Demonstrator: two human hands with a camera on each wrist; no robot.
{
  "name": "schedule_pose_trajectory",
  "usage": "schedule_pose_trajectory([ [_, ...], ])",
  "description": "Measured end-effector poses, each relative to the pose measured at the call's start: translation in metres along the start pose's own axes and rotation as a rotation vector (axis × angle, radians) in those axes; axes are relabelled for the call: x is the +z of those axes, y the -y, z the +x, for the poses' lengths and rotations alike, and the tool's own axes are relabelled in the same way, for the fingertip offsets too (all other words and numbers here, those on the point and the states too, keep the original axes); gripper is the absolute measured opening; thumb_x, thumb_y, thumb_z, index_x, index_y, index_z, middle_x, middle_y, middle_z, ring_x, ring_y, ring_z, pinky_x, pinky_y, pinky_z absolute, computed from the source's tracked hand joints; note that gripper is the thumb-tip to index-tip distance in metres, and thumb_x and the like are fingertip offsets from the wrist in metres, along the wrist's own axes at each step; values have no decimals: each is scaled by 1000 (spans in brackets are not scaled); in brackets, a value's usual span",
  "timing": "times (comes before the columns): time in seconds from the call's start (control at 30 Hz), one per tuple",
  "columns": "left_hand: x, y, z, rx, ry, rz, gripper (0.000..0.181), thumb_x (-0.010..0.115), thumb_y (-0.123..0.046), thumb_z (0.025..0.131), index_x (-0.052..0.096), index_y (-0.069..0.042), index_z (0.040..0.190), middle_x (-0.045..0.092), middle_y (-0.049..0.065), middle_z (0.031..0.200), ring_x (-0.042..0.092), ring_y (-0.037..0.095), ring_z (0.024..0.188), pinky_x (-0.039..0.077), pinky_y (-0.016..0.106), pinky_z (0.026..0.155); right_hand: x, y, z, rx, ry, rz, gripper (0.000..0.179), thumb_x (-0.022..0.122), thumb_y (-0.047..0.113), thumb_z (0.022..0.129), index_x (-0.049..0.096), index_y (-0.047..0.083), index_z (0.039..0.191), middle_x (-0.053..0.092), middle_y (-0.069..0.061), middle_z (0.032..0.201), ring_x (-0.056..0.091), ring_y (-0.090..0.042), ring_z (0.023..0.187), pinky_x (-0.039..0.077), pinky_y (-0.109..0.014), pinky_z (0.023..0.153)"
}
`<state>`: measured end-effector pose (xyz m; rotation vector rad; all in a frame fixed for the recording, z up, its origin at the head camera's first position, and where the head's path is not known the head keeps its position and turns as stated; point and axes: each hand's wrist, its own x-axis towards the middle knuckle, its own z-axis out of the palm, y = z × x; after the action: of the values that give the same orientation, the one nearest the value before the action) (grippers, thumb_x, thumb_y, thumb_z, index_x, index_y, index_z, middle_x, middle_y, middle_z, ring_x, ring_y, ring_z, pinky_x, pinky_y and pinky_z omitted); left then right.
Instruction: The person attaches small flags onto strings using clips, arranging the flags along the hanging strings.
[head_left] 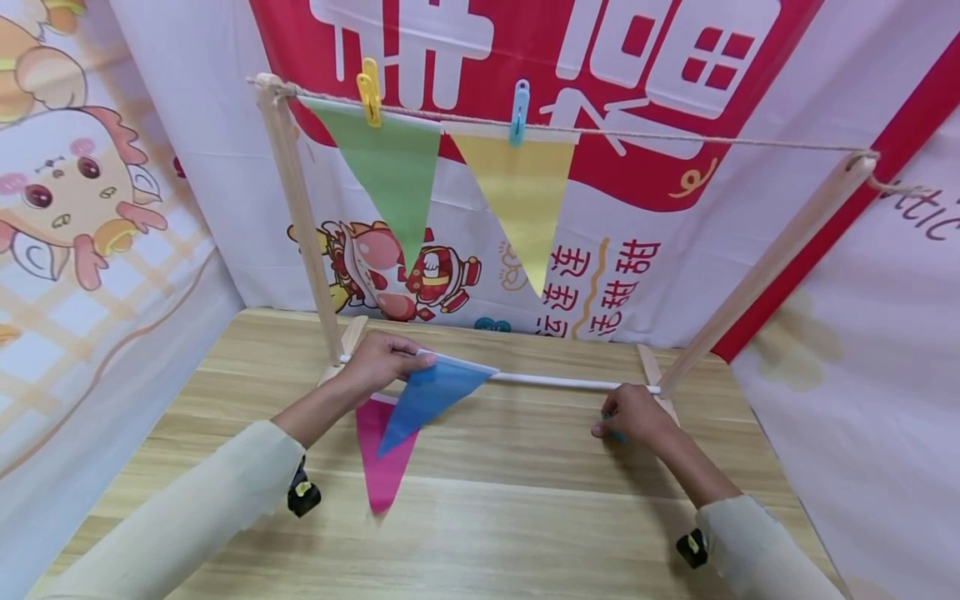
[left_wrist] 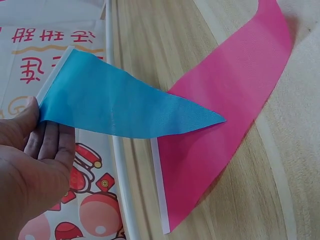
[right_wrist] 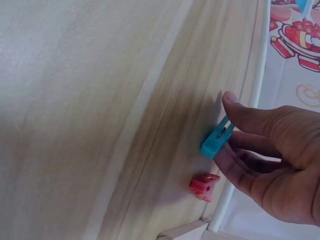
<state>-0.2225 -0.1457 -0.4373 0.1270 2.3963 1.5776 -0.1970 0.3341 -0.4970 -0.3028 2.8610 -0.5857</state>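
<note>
My left hand pinches a blue triangular pennant by one end of its white top edge, thumb over the cloth. The pennant's tip overlaps a pink pennant that lies on the table. In my right hand a teal clothespin is held between thumb and fingers, close over the tabletop. A red clothespin lies beside it on the wood. Above hangs a twine line, where a yellow clothespin holds a green pennant and a light blue clothespin holds a yellow pennant.
Two wooden posts, the left post and the right post, carry the twine. A white rod joins them low down, near the back of the wooden table. Printed cloth hangs behind and at both sides.
</note>
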Motion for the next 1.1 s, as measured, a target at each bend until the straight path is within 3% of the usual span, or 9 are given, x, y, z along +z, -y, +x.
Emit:
schedule_pose_trajectory([
  [0.03,1,-1,0,1,-1,-5,34,81,-34,108,85,-5,125,85,14,118,82,18,98,71,40,97,-1,2,-1,1,5,-6,39,101,39,86,85,5,98,84,-4,95,75,-19,91,65,-41,86],
  [0.1,2,-2,-1,3,0,-17,33,80,-32,108,84,-4,126,85,14,118,82,18,98,71,40,97,-15,34,-15,41,23,-24,30,100,26,87,84,3,98,83,-6,93,73,-21,89,64,-43,84],
  [0.3,7,-8,-3,0,15,-40,28,77,-28,110,82,-6,127,86,12,113,80,17,99,70,36,95,-22,40,-19,22,40,-7,26,99,23,89,81,5,98,77,-4,90,65,-16,83,57,-35,78],
  [0.4,10,-12,-3,10,16,-53,27,77,-26,110,82,-5,126,85,11,106,78,16,96,69,33,91,-23,33,-15,-7,52,30,29,99,25,89,80,5,99,77,-5,91,66,-18,83,59,-37,77],
  [0.57,16,-18,-4,27,17,-70,25,78,-24,109,82,-4,125,83,7,98,78,17,93,70,34,89,-6,-11,7,-146,-1,74,36,97,37,92,77,9,100,77,-3,88,67,-16,78,56,-30,69],
  [0.63,18,-21,-6,37,16,-66,25,79,-24,109,82,-5,125,80,5,93,77,18,93,70,35,90,-6,-12,8,-170,-17,66,36,96,37,93,77,8,101,78,-3,89,68,-15,78,56,-29,68],
  [0.87,21,-29,-8,79,-12,-59,23,80,-25,108,82,-6,122,71,1,84,73,18,92,69,35,91,-38,42,-15,-81,8,44,31,86,16,99,79,-7,119,84,-16,103,76,-23,93,66,-41,83],
  [0.97,22,-30,-8,95,-23,-62,23,80,-26,108,82,-6,120,76,3,89,73,18,92,68,32,88,-44,53,-18,-98,-11,7,27,84,14,101,79,-7,118,84,-16,103,77,-23,95,66,-46,89],
  [1.1,23,-32,-8,136,-43,-79,23,81,-26,107,83,-6,118,83,7,97,74,17,93,65,26,84,-48,56,-17,-115,-48,4,25,85,14,102,79,-5,115,83,-15,101,77,-24,95,67,-49,89],
])
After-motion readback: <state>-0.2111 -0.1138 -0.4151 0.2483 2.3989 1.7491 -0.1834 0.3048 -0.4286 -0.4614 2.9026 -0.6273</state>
